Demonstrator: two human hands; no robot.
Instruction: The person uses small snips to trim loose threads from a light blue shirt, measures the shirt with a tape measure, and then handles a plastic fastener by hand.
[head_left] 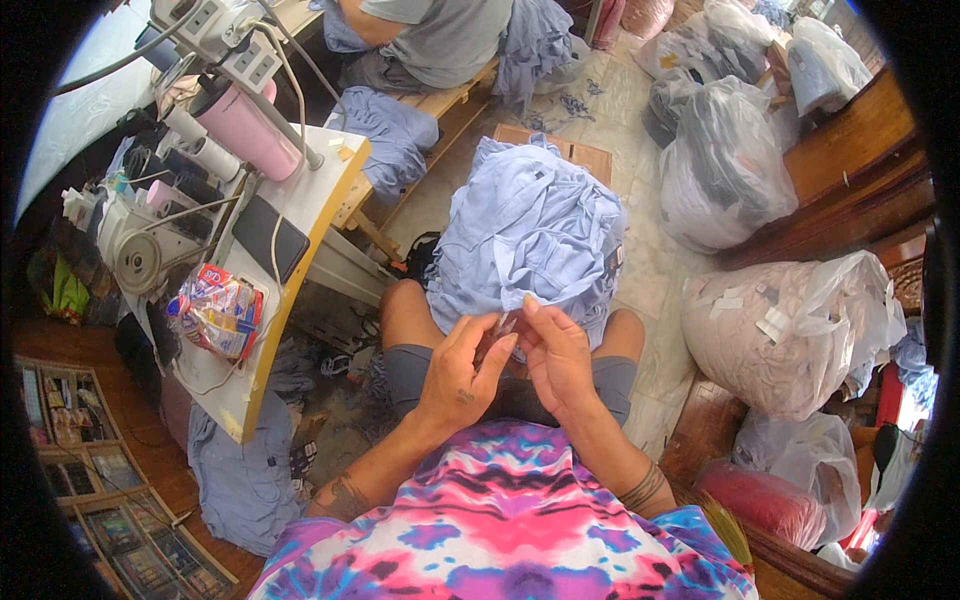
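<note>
A heap of light blue garments is piled in front of me, its near edge at my knees. My right hand is closed in a pinch on the near edge of this cloth, thumb and forefinger together. Beside it, my left hand is curled just below the same edge. Something slim and shiny shows at its fingertips, too small to name. The two hands nearly touch above my lap.
A sewing table on the left bears a phone, a pink tumbler, thread spools and a snack packet. Stuffed plastic bags line the right side. Ahead, another person sits on a wooden bench.
</note>
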